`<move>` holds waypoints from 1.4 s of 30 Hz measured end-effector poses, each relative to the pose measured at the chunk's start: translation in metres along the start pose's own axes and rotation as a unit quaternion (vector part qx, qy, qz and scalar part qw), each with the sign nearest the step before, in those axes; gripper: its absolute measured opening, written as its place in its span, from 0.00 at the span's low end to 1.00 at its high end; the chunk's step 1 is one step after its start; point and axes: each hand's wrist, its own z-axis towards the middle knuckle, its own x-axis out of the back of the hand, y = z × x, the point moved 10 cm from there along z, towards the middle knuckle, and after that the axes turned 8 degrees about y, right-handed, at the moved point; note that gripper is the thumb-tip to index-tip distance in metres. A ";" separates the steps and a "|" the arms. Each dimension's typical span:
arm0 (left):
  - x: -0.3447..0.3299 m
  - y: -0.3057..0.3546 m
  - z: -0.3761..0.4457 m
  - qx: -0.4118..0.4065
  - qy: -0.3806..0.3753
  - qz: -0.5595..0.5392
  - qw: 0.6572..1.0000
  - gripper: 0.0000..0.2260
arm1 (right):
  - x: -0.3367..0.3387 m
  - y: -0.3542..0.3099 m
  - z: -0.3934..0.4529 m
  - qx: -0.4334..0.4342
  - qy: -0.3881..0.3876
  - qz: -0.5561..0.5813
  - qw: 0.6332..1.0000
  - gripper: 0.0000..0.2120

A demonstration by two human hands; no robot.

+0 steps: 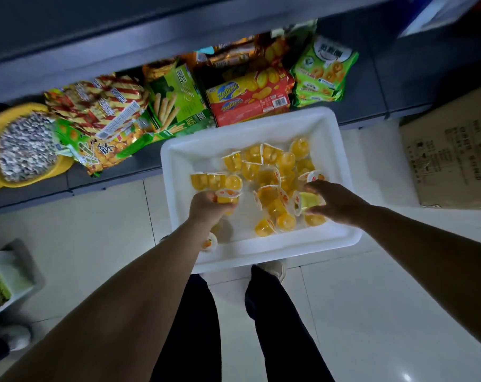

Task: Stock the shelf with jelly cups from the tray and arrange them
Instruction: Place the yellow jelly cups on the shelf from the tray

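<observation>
Jelly cups (272, 172): yellow, white-lidded | tray (261, 252): white | left hand (209, 208) apparently grips one

Dim, uneven light with wide-angle bending.
Tray (341, 238) glares white; shelf (68, 37) dark; edges curve and blur.
</observation>
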 end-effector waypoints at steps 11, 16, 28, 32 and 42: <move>0.150 0.161 -0.109 -0.081 -0.023 -0.177 0.981 0.16 | 0.167 -0.163 -0.086 -0.003 0.186 0.326 0.927 0.11; 0.241 0.245 -0.175 -0.176 -0.029 -0.195 0.964 0.15 | 0.243 -0.260 -0.133 0.062 0.216 0.447 0.866 0.17; 0.480 0.408 -0.317 -0.407 -0.064 -0.228 0.882 0.15 | 0.439 -0.513 -0.236 0.277 0.342 0.435 0.785 0.15; 0.550 0.440 -0.320 -0.442 -0.037 -0.257 0.859 0.13 | 0.473 -0.588 -0.231 0.314 0.357 0.437 0.763 0.15; 0.644 0.456 -0.252 -0.414 0.105 -0.271 0.863 0.18 | 0.489 -0.677 -0.120 0.253 0.368 0.365 0.817 0.13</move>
